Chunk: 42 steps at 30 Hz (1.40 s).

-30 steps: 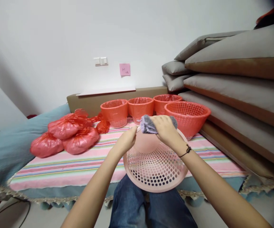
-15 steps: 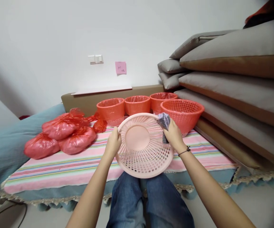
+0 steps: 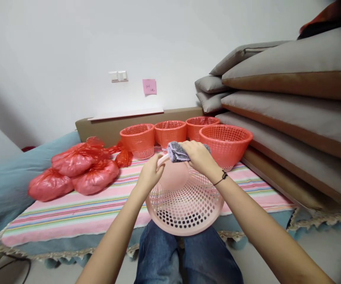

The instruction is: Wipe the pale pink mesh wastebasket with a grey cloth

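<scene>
A pale pink plastic basket with a perforated wall is tilted above my knees, its open mouth facing me. My left hand is closed on its upper left rim. With my right hand I hold a folded grey and lilac cloth against the top of the rim, close to the left hand. The cloth and the right hand hide part of the upper rim.
Several red baskets stand behind, against a tan backrest. Red plastic bags, tied and full, lie at left on the striped cover. Grey cushions are stacked at right. A pink note is on the wall.
My right hand has moved the cloth left along the upper rim, from the right side to near my left hand. The basket has tilted and its near edge has come lower.
</scene>
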Available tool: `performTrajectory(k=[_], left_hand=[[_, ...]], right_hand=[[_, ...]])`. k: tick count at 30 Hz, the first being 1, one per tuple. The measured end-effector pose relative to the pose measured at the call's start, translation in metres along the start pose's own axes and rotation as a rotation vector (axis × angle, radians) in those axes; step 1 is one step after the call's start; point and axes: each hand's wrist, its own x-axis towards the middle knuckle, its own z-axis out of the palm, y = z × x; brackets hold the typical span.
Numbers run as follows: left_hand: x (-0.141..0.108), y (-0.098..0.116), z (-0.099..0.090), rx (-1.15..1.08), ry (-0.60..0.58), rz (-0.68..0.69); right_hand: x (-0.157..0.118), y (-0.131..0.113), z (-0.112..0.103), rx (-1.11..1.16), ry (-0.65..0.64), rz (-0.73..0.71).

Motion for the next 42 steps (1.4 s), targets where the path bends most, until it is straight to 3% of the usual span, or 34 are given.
performTrajectory(k=[4, 11, 18, 24, 29, 34, 37, 39, 42], left_hand=[[0.017, -0.009, 0.012, 0.010, -0.023, -0.085], [0.010, -0.019, 0.010, -0.014, 0.026, -0.115], [0.001, -0.041, 0.004, -0.085, 0.127, -0.248], [-0.008, -0.058, 0.015, -0.225, 0.210, -0.355], [-0.024, -0.057, 0.020, -0.139, 0.188, -0.278], [-0.012, -0.049, -0.005, -0.055, 0.113, -0.230], [0.016, -0.030, -0.022, 0.014, 0.039, -0.062], [0.038, -0.015, -0.027, 0.092, -0.077, 0.035], [0.069, -0.002, -0.025, 0.186, -0.210, 0.052]], right_hand=[[0.008, -0.006, 0.013, -0.021, 0.015, 0.054], [-0.016, 0.000, 0.033, -0.003, 0.144, 0.280], [-0.064, 0.013, 0.067, 0.137, 0.265, 0.627], [-0.112, -0.010, 0.097, 0.396, 0.340, 0.889], [-0.138, -0.025, 0.116, 0.407, 0.402, 0.920], [-0.117, -0.010, 0.092, 0.343, 0.310, 0.789], [-0.083, 0.000, 0.060, 0.269, 0.224, 0.634], [-0.059, 0.003, 0.040, 0.218, 0.161, 0.511], [-0.033, 0.007, 0.025, 0.135, 0.070, 0.454]])
